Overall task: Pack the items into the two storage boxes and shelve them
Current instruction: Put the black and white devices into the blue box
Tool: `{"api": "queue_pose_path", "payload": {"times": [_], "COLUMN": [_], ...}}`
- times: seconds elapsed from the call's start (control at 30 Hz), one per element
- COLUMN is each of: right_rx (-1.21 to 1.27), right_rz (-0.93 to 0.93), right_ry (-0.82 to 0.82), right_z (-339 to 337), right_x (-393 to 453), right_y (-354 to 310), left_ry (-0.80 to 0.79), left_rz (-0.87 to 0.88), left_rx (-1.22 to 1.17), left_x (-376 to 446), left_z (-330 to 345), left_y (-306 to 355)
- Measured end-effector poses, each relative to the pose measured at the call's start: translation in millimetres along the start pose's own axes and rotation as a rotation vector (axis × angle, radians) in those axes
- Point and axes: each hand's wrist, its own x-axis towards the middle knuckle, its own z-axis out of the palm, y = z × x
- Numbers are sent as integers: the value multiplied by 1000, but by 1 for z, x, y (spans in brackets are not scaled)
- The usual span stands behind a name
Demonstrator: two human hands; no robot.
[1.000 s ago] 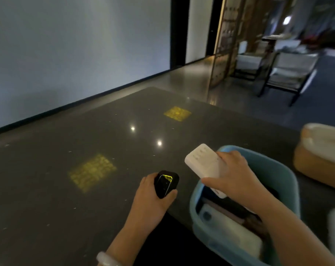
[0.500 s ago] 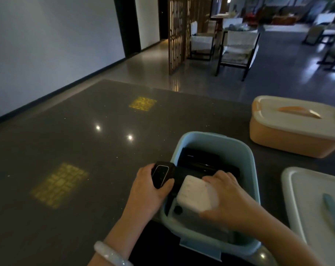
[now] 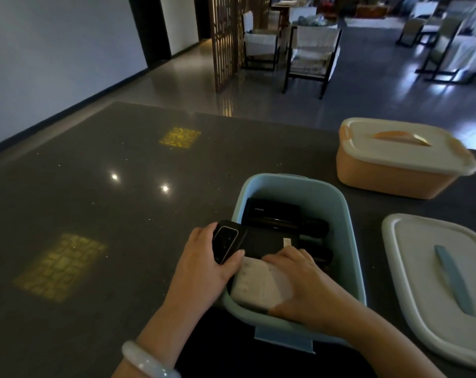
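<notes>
I see the blue box open on the dark table, with black devices stacked at its far end. My right hand lies on a white block at the box's near end, fingers curved over its far edge. My left hand grips a small black gadget with a glossy screen, right at the box's left rim. The orange box sits lidded behind; a white lid with a blue handle lies to the right. The faint marks on the white block and the small print on one black device are too blurred to read. The lid is cut off at the frame edge.
</notes>
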Motion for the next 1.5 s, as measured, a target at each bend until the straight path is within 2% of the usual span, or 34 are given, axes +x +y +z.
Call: {"api": "queue_pose_path", "payload": {"times": [0.33,0.43,0.57,0.67,0.83,0.97,1.2,1.5], "right_rx": [202,263,417,381,190,196,283,269], "right_rz": [102,147,197,275,449,529,545,526], "right_ry": [-147,-81,122,188,44,-20,97,125], "right_z": [-3,-7,-10,-17,-23,-23,-23,-20], "right_x": [-3,-4,-11,-17,-17,-10,-14,-13], "right_y": [7,4,4,5,2,-2,3,5], "left_ry": [-14,-11,-5,-4,-10,-18,-14,-27], "left_rz": [12,15,13,22,26,21,28,39], "left_rx": [-29,-25,-34,-28,-28,-30,-16,-8], "left_x": [-1,-1,0,0,-2,-2,-3,-3], "left_z": [-1,-2,-2,-1,-2,-1,0,1], "left_y": [3,3,3,2,0,1,-2,0]}}
